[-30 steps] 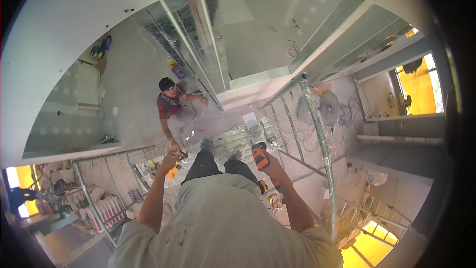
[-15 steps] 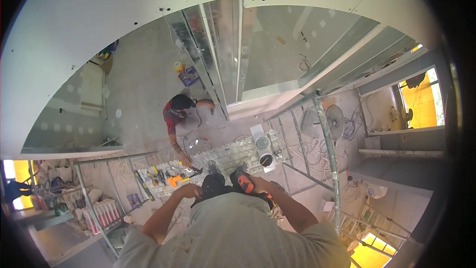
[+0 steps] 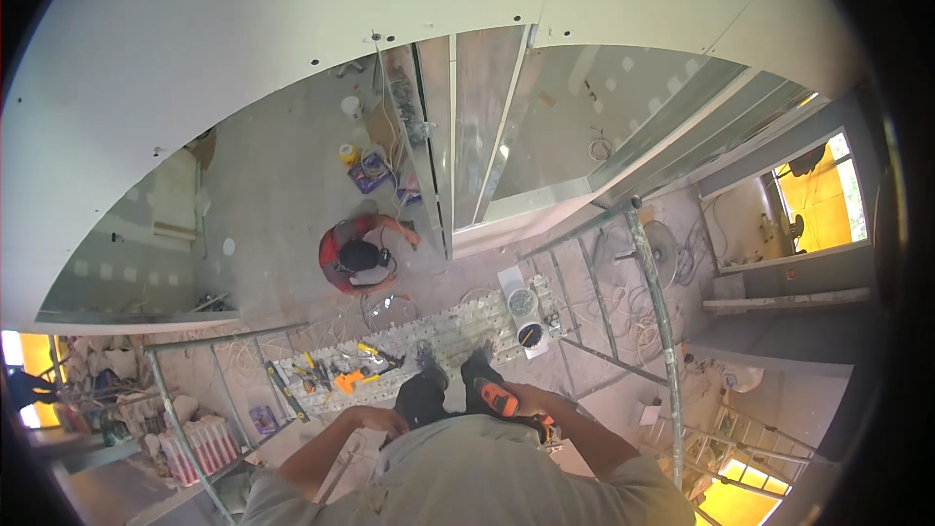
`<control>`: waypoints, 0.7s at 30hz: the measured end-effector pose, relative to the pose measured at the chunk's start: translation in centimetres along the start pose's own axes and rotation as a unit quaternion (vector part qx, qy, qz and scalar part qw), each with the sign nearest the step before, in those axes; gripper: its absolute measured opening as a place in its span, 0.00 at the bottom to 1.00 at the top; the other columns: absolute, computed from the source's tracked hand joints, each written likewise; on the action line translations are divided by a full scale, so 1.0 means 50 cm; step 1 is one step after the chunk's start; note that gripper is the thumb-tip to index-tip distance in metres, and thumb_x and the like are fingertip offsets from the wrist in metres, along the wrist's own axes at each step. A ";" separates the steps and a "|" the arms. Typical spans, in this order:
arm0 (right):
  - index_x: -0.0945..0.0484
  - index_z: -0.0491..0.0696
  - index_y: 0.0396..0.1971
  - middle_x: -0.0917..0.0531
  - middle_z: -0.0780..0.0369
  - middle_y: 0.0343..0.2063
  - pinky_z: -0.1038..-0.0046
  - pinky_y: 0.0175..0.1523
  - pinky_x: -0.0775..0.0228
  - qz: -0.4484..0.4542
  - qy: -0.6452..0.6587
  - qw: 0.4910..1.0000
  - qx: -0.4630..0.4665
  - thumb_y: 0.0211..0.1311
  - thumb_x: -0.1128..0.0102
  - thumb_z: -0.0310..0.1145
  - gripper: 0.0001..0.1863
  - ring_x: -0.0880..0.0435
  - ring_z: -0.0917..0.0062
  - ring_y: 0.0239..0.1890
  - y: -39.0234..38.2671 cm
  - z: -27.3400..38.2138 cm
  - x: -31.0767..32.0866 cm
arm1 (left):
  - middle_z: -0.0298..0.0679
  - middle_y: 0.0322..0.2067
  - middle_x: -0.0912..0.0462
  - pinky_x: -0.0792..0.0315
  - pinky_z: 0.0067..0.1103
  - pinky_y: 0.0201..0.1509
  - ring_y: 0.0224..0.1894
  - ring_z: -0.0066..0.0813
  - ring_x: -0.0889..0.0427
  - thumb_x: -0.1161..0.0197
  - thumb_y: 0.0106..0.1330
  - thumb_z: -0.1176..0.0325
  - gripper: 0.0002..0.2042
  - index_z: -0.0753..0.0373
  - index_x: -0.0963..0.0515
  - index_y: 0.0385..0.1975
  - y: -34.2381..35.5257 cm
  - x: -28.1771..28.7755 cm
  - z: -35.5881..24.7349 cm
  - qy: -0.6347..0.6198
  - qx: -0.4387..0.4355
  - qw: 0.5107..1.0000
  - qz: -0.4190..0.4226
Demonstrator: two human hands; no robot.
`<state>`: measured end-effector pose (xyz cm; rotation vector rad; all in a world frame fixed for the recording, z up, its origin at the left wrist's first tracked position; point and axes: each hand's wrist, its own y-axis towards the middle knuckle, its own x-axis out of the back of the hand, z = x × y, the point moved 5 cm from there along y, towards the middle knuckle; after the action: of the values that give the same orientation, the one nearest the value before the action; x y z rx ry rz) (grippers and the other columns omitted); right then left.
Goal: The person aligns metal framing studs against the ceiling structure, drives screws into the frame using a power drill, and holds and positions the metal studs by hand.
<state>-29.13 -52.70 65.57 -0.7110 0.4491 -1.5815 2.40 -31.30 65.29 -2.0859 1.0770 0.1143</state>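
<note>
My right hand (image 3: 532, 399) is closed round an orange and black cordless drill (image 3: 499, 397), held at waist height beside my right thigh. My left hand (image 3: 380, 419) hangs by my left hip, against my dark trousers; its fingers are partly hidden. Below, my feet stand on a metal scaffold platform (image 3: 458, 324) speckled with white. On its left part lie an orange tool (image 3: 348, 381), a yellow-and-black hand tool (image 3: 380, 355) and several other tools. To the right of my feet, two round containers rest on a white board (image 3: 510, 281).
A co-worker (image 3: 358, 251) in red and black is on the floor beyond the platform. Scaffold tubes rise at the right (image 3: 657, 321) and left (image 3: 185, 429). A large white panel (image 3: 292, 0) and metal studs (image 3: 477, 127) stand ahead. Cables and a fan (image 3: 657, 248) are at right.
The co-worker has drawn an arm back from the tools on the platform and is now bent lower. My view has shifted slightly; the drill stays in my right hand.
</note>
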 end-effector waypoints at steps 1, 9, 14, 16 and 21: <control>0.30 0.47 0.53 0.17 0.49 0.46 0.56 0.53 0.28 -0.001 -0.002 1.000 0.002 0.48 0.25 0.41 0.33 0.19 0.50 0.51 -0.016 0.029 0.010 | 0.36 0.36 0.15 0.27 0.29 0.52 0.42 0.28 0.20 0.39 0.60 0.68 0.13 0.65 0.17 0.42 -0.024 -0.024 -0.048 -0.030 0.004 0.998 0.059; 0.32 0.49 0.57 0.17 0.48 0.47 0.56 0.51 0.27 0.007 -0.059 0.997 -0.058 0.51 0.26 0.39 0.34 0.19 0.49 0.52 -0.071 0.131 0.018 | 0.32 0.30 0.18 0.28 0.25 0.45 0.38 0.23 0.23 0.37 0.53 0.68 0.15 0.65 0.17 0.40 0.008 -0.005 -0.010 0.022 -0.010 0.996 0.080; 0.33 0.48 0.57 0.18 0.46 0.47 0.55 0.50 0.27 -0.065 -0.035 0.996 -0.057 0.52 0.26 0.39 0.34 0.19 0.46 0.52 -0.055 0.098 0.005 | 0.32 0.30 0.18 0.28 0.25 0.43 0.36 0.24 0.23 0.36 0.51 0.68 0.16 0.66 0.17 0.40 0.010 0.019 -0.029 0.023 0.000 0.995 0.101; 0.33 0.47 0.57 0.18 0.45 0.47 0.56 0.51 0.27 -0.104 -0.021 0.994 -0.010 0.52 0.26 0.39 0.34 0.20 0.46 0.52 -0.049 0.100 0.014 | 0.33 0.32 0.16 0.28 0.25 0.44 0.38 0.24 0.23 0.36 0.51 0.68 0.17 0.66 0.16 0.40 0.007 0.035 -0.019 0.055 0.018 0.993 0.102; 0.34 0.47 0.58 0.18 0.45 0.47 0.56 0.51 0.26 -0.142 0.005 0.990 -0.026 0.52 0.26 0.39 0.35 0.20 0.46 0.53 -0.012 0.073 0.031 | 0.38 0.43 0.15 0.26 0.25 0.53 0.46 0.26 0.19 0.31 0.61 0.61 0.17 0.67 0.16 0.44 0.011 0.126 -0.037 0.092 -0.078 0.988 0.097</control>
<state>-27.15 -53.73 68.90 -0.8351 0.4101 -1.8462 5.58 -36.86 63.73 -2.1587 1.4237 0.1061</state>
